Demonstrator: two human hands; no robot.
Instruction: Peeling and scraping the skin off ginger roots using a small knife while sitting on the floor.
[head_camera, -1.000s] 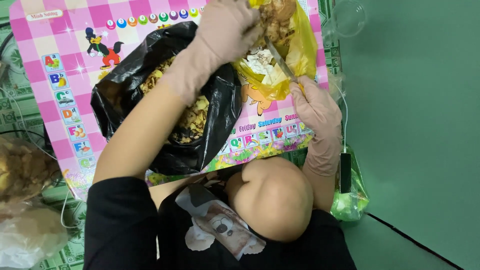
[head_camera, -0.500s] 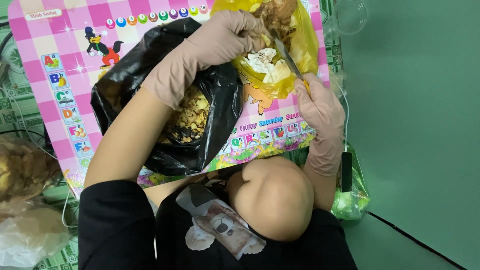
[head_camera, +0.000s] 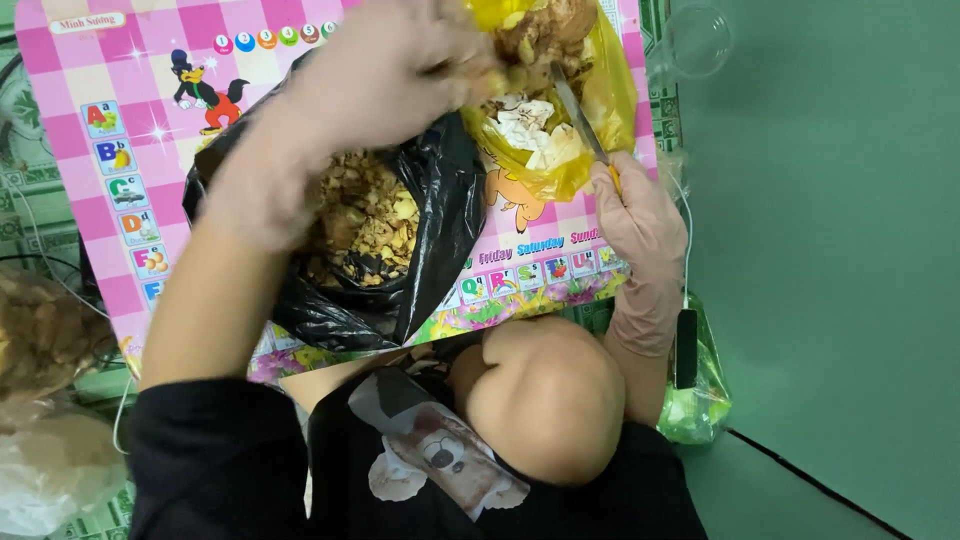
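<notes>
My left hand (head_camera: 385, 75), in a beige glove and blurred by motion, hovers over an open black bag (head_camera: 440, 200) filled with brownish peelings (head_camera: 365, 215). Its fingertips reach the mouth of a yellow plastic bag (head_camera: 610, 90) holding brown and white pieces. Whether they grip anything is hidden by the blur. My right hand (head_camera: 640, 225), also gloved, grips a knife by its handle. The knife blade (head_camera: 578, 118) points up into the yellow bag. Both bags lie on a pink checkered picture mat (head_camera: 90, 70).
My bent knee (head_camera: 545, 400) and black printed shirt (head_camera: 420, 460) fill the bottom of the view. A green plastic bag (head_camera: 695, 405) lies by my right forearm. A clear plastic cup (head_camera: 698, 40) sits on the green floor (head_camera: 840, 200). Two filled bags (head_camera: 45, 335) rest at left.
My left hand has shifted a little leftward from the yellow bag toward the black bag and is now blurred. The right hand with the knife has stayed put.
</notes>
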